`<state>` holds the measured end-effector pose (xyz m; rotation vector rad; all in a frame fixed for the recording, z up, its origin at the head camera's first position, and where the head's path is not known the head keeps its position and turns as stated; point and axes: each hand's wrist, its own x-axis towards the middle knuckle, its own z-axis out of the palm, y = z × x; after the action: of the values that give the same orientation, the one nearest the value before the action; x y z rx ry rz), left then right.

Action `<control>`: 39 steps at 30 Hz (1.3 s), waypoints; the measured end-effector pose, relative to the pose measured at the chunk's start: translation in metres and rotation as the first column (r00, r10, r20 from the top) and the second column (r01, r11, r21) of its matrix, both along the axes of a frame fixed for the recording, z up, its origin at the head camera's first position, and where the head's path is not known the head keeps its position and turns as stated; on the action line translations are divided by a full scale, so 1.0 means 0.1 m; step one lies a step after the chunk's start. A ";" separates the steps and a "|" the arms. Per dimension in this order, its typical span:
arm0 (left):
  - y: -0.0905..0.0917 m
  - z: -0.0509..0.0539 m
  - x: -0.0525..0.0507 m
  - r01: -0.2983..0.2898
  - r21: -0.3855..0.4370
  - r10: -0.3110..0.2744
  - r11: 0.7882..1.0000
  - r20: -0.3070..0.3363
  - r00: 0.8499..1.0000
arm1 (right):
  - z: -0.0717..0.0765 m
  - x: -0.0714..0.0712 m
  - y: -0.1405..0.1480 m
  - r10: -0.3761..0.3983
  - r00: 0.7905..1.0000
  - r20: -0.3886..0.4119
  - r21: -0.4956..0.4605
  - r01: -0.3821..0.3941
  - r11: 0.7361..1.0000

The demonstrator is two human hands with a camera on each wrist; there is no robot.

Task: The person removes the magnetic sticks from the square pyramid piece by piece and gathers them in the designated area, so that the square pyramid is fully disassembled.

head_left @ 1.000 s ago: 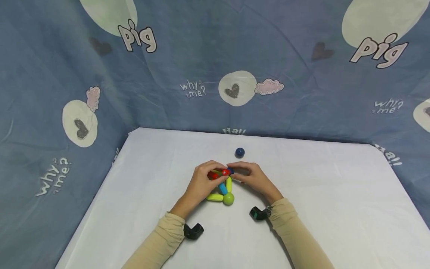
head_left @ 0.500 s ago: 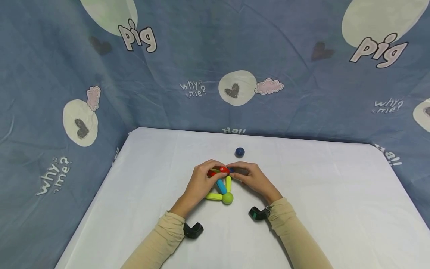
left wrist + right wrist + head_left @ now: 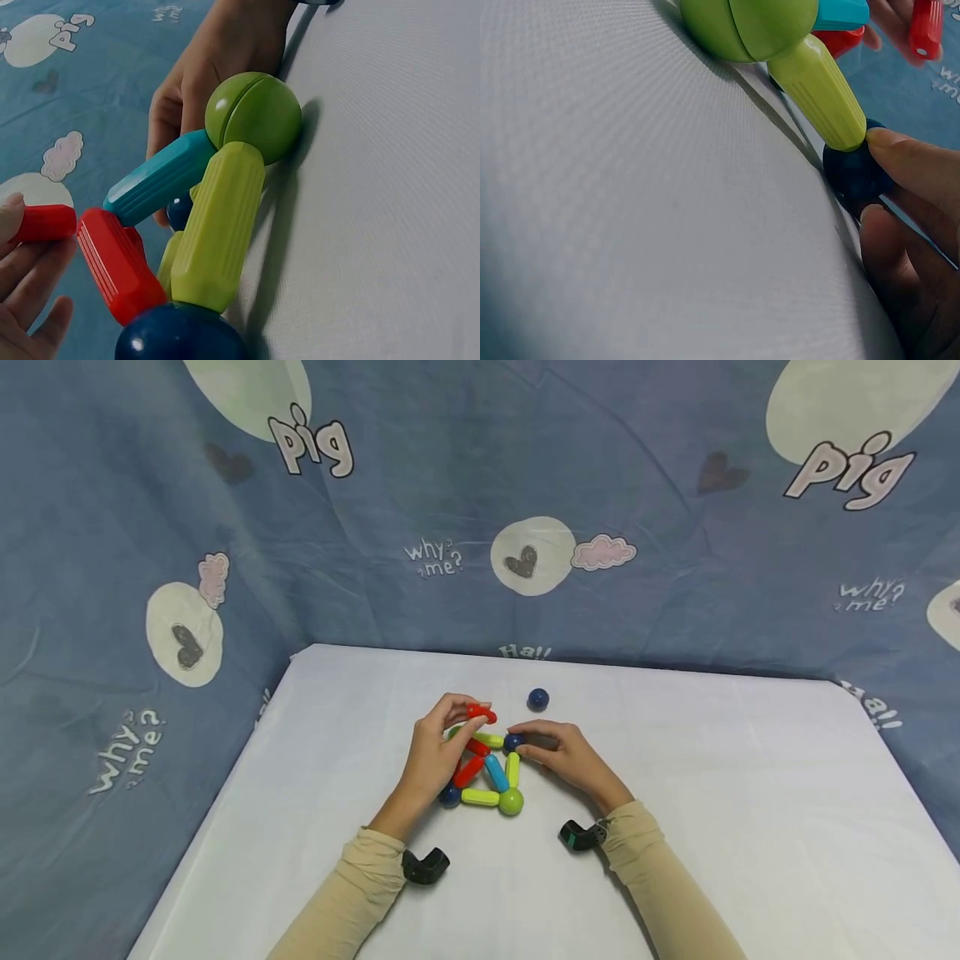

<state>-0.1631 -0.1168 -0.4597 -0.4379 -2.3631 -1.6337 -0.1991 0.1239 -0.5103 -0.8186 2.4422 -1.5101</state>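
My left hand [image 3: 431, 756] pinches a red magnetic building stick [image 3: 482, 713] between thumb and fingers, above the far side of a stick-and-ball frame. The fingers of my right hand [image 3: 566, 756] grip a dark blue ball [image 3: 855, 172] at the frame's far right corner. A yellow-green stick [image 3: 821, 94] joins that ball to a green ball [image 3: 511, 801] at the near right corner. From the green ball, a light blue stick [image 3: 161, 176] slants up to meet red sticks [image 3: 120, 262] at a raised point. Another dark blue ball [image 3: 180, 334] forms the near left corner. My left hand partly hides the far left corner.
A loose dark blue ball [image 3: 537, 699] lies beyond the frame on the white tabletop [image 3: 712, 793]. Blue printed cloth [image 3: 450, 468] hangs behind and to the left. Each wrist carries a black camera, such as the left one [image 3: 426, 866].
My left hand has moved left and farther back with the red stick, away from my right hand. More of the frame shows. My right hand has stayed in place at the blue ball.
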 end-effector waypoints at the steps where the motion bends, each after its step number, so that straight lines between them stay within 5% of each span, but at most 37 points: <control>1: 0.00 0.00 0.00 -0.001 0.001 0.001 1.000 0.008 1.000 | 0.00 0.00 0.00 -0.002 1.000 0.002 0.002 0.002 1.000; 11: -0.03 0.03 0.01 -0.081 -0.015 0.082 0.997 0.074 0.994 | 0.03 0.02 0.00 -0.011 0.997 0.078 -0.015 0.012 1.000; 20: -0.16 0.05 -0.01 -0.087 -0.019 0.088 0.996 0.051 0.995 | 0.03 0.01 -0.01 -0.028 0.995 0.097 0.000 0.028 1.000; 25: -0.29 0.07 -0.03 -0.096 -0.011 0.097 0.995 0.051 0.994 | 0.19 0.09 -0.04 -0.025 0.994 0.108 -0.008 0.027 1.000; 29: -0.43 0.07 -0.07 -0.110 -0.103 0.114 0.989 0.030 0.993 | 0.30 0.16 -0.04 -0.034 0.994 0.104 -0.010 0.036 0.999; 33: -0.67 0.04 -0.09 -0.154 -0.250 0.152 0.956 -0.030 0.988 | 0.29 0.16 -0.05 -0.036 0.994 0.103 -0.012 0.037 0.999; 39: -1.05 -0.02 -0.08 -0.249 -0.419 0.242 0.873 -0.072 0.968 | 0.29 0.16 -0.06 -0.029 0.994 0.109 -0.020 0.031 0.999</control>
<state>-0.1714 -0.2221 -0.4618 -0.2077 -2.6328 -0.9955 -0.1831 0.1178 -0.4808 -0.6872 2.3742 -1.5508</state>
